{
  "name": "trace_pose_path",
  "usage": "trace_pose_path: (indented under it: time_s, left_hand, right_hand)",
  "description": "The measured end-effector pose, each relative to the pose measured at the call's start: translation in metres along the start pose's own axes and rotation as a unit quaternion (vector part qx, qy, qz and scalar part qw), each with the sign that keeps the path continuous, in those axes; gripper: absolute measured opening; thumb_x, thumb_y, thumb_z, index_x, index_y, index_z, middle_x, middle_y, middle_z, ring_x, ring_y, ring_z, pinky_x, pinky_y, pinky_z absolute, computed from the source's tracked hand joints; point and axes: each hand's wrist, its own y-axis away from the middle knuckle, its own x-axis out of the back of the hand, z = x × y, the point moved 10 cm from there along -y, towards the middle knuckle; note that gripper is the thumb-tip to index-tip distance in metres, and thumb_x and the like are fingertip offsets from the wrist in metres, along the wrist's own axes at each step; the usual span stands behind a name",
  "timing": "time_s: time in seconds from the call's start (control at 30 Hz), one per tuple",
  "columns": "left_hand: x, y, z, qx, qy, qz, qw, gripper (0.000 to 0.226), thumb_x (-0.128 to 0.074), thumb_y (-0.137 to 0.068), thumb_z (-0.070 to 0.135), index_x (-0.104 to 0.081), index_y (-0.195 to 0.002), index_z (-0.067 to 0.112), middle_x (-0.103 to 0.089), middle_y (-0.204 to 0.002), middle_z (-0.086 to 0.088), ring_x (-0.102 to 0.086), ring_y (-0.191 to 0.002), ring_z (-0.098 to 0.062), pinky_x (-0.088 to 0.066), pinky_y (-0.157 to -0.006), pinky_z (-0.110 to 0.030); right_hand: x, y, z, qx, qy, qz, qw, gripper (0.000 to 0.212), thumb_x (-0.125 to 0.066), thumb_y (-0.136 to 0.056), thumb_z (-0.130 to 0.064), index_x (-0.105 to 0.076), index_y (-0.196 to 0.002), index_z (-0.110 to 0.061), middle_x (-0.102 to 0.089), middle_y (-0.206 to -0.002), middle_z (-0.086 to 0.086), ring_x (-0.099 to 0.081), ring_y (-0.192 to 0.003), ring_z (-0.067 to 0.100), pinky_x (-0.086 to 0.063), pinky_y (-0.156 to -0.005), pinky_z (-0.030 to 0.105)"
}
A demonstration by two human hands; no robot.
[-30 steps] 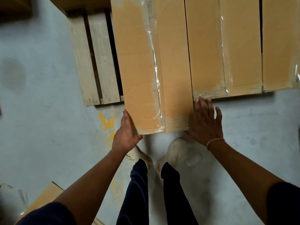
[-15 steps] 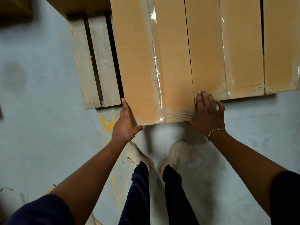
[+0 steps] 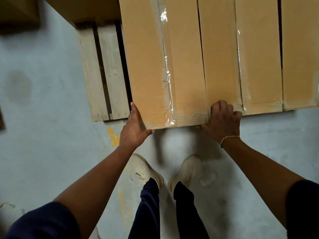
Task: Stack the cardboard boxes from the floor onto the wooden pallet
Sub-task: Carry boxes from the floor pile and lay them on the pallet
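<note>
So here's where we're at: the cardboard box (image 3: 164, 66) lies lengthwise over the wooden pallet (image 3: 103, 75), leftmost in a row of boxes. Its long right side runs tight along the neighbouring box (image 3: 241, 57), and another box (image 3: 300, 49) sits further right. Its near end sticks out a bit nearer to us than the ends of the others, past the pallet's near edge and over the pale floor (image 3: 43, 135). Our left hand (image 3: 133, 128) is flat against the near left corner, fingers straight and pressed together along the box's left side, thumb stretched out under the near edge. Our right hand (image 3: 222, 119) is on the near right corner, fingers curled with knuckles up on top, right at the seam with the neighbouring box, thumb tucked at the near edge, so it's gripping that corner. A gold bracelet (image 3: 229, 138) is on that wrist. A strip of clear tape (image 3: 166, 66) runs down the top of the box. Two bare pallet slats show to the left of it. Our light shoes (image 3: 146, 169) are just near of the box, next to a yellow paint mark (image 3: 113, 135).
</note>
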Motion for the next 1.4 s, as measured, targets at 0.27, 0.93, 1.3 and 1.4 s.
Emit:
trace_pose_path:
  time_s: [0.27, 0.93, 1.3, 1.4]
  left_hand:
    - [0.003, -0.004, 0.0, 0.012, -0.001, -0.003, 1.0, 0.136, -0.088, -0.073, 0.043, 0.018, -0.157, 0.033, -0.035, -0.16, -0.002, -0.048, -0.135, -0.035, -0.05, -0.098, -0.051]
    - [0.011, 0.001, 0.01, 0.015, -0.016, -0.025, 0.999, 0.133, -0.086, -0.075, 0.041, 0.017, -0.159, 0.027, -0.027, -0.162, -0.004, -0.049, -0.134, -0.033, -0.051, -0.096, -0.051]
    - [0.085, 0.024, 0.043, -0.014, -0.018, 0.003, 1.0, 0.087, -0.051, -0.099, 0.054, -0.007, -0.163, 0.017, -0.013, -0.17, -0.003, -0.021, -0.153, -0.025, -0.027, -0.121, -0.043]
    - [0.117, 0.034, 0.05, -0.013, -0.014, 0.022, 1.0, 0.082, -0.044, -0.101, 0.057, -0.009, -0.163, 0.017, -0.012, -0.17, -0.004, -0.017, -0.154, -0.025, -0.024, -0.122, -0.045]
  right_hand:
    - [0.003, -0.006, 0.0, 0.001, 0.0, -0.003, 1.0, 0.077, -0.078, -0.056, -0.069, -0.048, -0.098, -0.012, -0.05, -0.102, 0.009, -0.05, -0.087, 0.03, -0.039, -0.071, 0.041]
    - [0.006, -0.004, 0.004, 0.004, -0.005, -0.068, 0.998, 0.08, -0.079, -0.057, -0.07, -0.053, -0.111, -0.017, -0.054, -0.109, 0.003, -0.056, -0.093, 0.026, -0.047, -0.073, 0.042]
    - [0.056, -0.007, -0.011, -0.011, -0.167, -0.158, 0.973, 0.082, -0.055, -0.09, -0.062, -0.031, -0.153, -0.016, -0.029, -0.162, 0.004, -0.037, -0.142, 0.029, -0.033, -0.109, 0.051]
    - [0.091, -0.012, -0.018, -0.024, -0.211, -0.144, 0.967, 0.075, -0.05, -0.096, -0.059, -0.029, -0.154, -0.017, -0.027, -0.163, 0.003, -0.035, -0.144, 0.029, -0.03, -0.111, 0.05]
